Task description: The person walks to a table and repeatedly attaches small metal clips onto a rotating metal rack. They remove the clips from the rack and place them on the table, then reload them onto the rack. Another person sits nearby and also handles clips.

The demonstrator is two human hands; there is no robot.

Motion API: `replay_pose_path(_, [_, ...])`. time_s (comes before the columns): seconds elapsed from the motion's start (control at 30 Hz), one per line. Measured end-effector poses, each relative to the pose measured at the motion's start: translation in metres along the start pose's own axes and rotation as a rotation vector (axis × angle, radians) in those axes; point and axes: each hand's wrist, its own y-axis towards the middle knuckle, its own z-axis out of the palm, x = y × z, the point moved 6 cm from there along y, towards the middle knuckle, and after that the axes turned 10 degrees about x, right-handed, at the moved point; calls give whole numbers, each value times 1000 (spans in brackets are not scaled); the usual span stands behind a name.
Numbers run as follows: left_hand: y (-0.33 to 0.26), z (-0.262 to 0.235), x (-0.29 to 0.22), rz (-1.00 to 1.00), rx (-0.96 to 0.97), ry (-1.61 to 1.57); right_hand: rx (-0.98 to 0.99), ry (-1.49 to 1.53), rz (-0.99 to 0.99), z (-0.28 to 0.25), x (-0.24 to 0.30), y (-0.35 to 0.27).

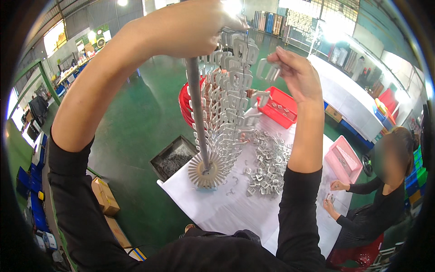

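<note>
A tall metal rack stands on the table, its grey pole (197, 104) rising from a slotted round base (206, 171). Columns of silver metal buckles (233, 97) hang close together along its right side. My left hand (201, 29) is curled at the rack's top, beside the uppermost buckles. Its fingertips are partly hidden and blurred by glare, so what they hold cannot be made out. Right of the rack, my raised right hand (297, 75) pinches a silver buckle (268, 70) between thumb and fingers. Below it, a pile of loose buckles (267, 170) lies on the white tabletop (213, 206).
A red tray (278, 108) with a few buckles sits at the table's far edge. At the right, a co-worker (380, 195) handles a small piece beside a pink tray (343, 159). A dark bin (174, 158) stands left of the table, with cardboard boxes (105, 196) farther left.
</note>
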Motion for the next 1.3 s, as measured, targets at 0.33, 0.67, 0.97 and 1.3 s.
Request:
replay_pose_path(0.33, [-2, -10, -7, -189, 67, -334, -276, -682, -289, 49, 43, 8])
replay_pose_path(0.67, [16, -1, -6, -400, 253, -163, 32, -94, -200, 26, 21, 9])
replay_pose_path(0.97, [-1, 1, -8, -193, -75, -119, -201, -144, -43, 11, 15, -9])
replay_pose_path(1.3, [19, 7, 1, -421, 241, -13, -207, -407, -8, 58, 38, 10])
